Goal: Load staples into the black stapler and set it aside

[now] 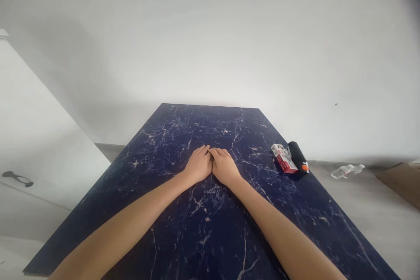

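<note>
My left hand (199, 164) lies palm down near the middle of a dark blue, marble-patterned table (210, 127). Beside it, my right hand (225, 166) rests the same way, and the two touch along their thumbs and fingertips. The fingers look laid out on the surface, slightly bent, and nothing shows in either hand. To the right of my right hand, near the table's edge, is a red and white box (284, 159). Against that box lies a black roll-shaped item (298, 157) with an orange label.
A pale wall (210, 52) stands behind the table. On the left is a white panel (39, 113), with a dark oval-ended object (18, 179) near it. A clear plastic bottle (347, 171) lies on the floor at right, near a brown cardboard box (402, 181).
</note>
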A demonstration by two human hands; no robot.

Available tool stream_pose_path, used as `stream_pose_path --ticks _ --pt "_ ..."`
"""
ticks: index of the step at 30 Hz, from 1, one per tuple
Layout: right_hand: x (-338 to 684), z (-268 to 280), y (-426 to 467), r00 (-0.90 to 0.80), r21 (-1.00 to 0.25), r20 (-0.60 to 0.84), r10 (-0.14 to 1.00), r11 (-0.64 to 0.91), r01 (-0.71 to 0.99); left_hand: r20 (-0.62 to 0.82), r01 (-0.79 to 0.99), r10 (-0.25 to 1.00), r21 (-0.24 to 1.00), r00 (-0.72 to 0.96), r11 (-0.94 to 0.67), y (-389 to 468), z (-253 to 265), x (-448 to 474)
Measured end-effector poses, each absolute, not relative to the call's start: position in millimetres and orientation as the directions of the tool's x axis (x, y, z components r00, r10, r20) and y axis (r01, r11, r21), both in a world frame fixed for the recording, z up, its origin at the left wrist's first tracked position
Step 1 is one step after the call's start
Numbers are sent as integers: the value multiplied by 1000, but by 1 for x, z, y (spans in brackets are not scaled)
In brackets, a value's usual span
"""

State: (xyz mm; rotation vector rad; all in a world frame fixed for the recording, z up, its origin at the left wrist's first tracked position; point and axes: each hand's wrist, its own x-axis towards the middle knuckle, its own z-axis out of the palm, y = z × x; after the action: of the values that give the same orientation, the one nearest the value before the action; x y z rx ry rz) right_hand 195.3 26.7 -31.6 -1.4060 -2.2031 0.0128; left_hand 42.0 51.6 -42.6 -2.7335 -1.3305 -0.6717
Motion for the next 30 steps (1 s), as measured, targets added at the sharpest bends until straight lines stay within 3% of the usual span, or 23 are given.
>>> stream_pose_path --ticks 10,17,22,25,27,30 --pt "194 -33 25 -348 -249 389 853 461 851 406 808 765 100 499 -580 24 -30 45" --pt "194 -29 24 -380 -207 382 842 479 853 395 736 716 130 576 -664 14 -34 30" --pt "194 -31 24 -404 -212 382 831 504 837 358 753 736 120 574 -646 13 -30 28" --pt "210 -22 25 -420 -148 395 817 508 849 328 767 760 139 561 -627 12 -29 29" --pt "233 -7 25 -317 -109 469 824 411 905 278 778 785 164 553 -606 12 -29 29" --pt "284 17 22 92 -203 594 799 38 978 200 788 809 191 552 -585 12 -28 27"
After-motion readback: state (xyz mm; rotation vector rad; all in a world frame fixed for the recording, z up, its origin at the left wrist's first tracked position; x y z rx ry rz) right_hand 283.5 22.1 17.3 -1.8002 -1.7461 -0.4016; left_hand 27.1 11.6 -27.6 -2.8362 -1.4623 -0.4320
